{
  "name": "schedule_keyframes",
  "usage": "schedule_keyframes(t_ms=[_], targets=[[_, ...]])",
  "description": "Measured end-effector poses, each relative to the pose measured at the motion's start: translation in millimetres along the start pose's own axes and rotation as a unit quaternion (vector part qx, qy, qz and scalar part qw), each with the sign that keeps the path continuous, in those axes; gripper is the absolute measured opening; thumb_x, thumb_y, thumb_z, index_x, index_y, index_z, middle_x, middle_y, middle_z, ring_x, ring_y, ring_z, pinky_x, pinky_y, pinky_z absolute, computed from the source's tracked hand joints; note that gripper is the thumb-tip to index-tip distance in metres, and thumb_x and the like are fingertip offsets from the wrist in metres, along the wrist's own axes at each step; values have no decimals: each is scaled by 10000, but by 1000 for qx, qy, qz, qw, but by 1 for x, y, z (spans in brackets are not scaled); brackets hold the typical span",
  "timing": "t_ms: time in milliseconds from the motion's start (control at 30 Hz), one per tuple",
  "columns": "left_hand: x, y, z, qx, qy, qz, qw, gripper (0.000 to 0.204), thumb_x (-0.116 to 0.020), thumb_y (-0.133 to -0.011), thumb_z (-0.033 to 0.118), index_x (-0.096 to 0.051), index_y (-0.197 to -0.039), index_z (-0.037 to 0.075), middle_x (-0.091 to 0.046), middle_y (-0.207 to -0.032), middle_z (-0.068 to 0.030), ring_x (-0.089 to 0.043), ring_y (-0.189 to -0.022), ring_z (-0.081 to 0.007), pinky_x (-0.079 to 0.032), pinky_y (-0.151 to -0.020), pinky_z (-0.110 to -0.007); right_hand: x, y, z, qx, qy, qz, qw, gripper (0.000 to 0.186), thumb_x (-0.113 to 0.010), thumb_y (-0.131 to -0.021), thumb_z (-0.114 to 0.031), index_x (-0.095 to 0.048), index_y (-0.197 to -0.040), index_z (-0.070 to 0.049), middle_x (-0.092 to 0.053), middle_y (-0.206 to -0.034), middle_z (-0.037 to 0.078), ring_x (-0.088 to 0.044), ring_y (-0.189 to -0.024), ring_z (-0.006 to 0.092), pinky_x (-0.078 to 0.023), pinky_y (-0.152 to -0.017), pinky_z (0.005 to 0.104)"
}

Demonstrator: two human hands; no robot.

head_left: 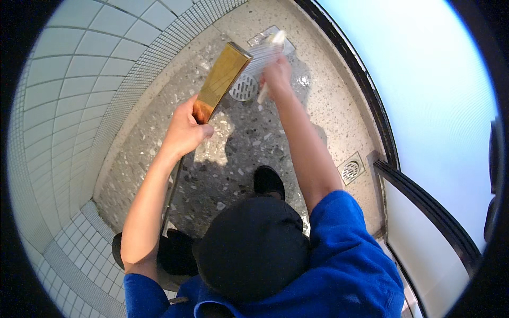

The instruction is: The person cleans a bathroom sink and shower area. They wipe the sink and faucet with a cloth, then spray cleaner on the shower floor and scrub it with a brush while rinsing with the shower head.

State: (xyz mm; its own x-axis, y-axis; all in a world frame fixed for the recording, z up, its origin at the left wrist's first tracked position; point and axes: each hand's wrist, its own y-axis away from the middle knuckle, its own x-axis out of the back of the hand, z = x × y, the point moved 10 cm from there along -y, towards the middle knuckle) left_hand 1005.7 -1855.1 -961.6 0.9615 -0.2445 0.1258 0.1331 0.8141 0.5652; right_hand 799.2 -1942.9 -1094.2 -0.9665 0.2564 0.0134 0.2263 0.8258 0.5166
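Observation:
My left hand is wrapped round the lower end of a flat, rectangular gold-coloured metal piece, tilted up and to the right. My right hand grips a slim white-handled tool, its pale head smeared by motion, so its kind is unclear. Pale parallel streaks lie between the gold piece's far end and the right hand; they look like water jets, but the blur leaves this uncertain. Below the left wrist, a thin dark line runs down toward my legs; whether it joins the gold piece is hidden.
The speckled stone floor is darkened by wet. A round slotted drain lies under the hands, a square drain at right. Tiled walls curve along the left; a black-framed pale panel stands right. My black shoe is near the middle.

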Motion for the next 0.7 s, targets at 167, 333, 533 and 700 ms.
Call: schedule_keyframes(t_ms=[167,333,533,700], targets=[[44,5,-36,10,-75,60,995,452,-599,-608,-96,-524,-1042,7,-445,-699,34,-443,-613,-65,-403,-538,-231,134,72,67,-46,-43,314,947,472,-422,-974,-344,-364,-1404,-156,-483,-616,36,-410,-427,118,-364,-389,256],[30,7,-33,19,9,61,998,391,-609,-610,-90,-533,-979,16,-449,-684,36,-447,-590,-68,-392,-531,-228,30,23,37,-42,178,48,982,468,-430,-960,-363,-443,-1353,-112,-522,-666,49,-454,-476,134,-396,-455,311],[80,7,-26,-1,-70,143,987,362,-626,-594,-74,-551,-936,16,-497,-723,17,-467,-625,-87,-406,-556,-245,48,11,26,133,36,79,987,502,-454,-945,-333,-371,-1390,-117,-508,-682,33,-461,-505,112,-387,-437,276],[147,8,-69,72,-77,263,959,340,-647,-565,-52,-562,-885,23,-533,-740,1,-505,-665,-125,-421,-587,-266,162,80,49,126,137,326,927,468,-418,-958,-242,-341,-1396,-95,-502,-696,35,-433,-454,100,-365,-387,241]])
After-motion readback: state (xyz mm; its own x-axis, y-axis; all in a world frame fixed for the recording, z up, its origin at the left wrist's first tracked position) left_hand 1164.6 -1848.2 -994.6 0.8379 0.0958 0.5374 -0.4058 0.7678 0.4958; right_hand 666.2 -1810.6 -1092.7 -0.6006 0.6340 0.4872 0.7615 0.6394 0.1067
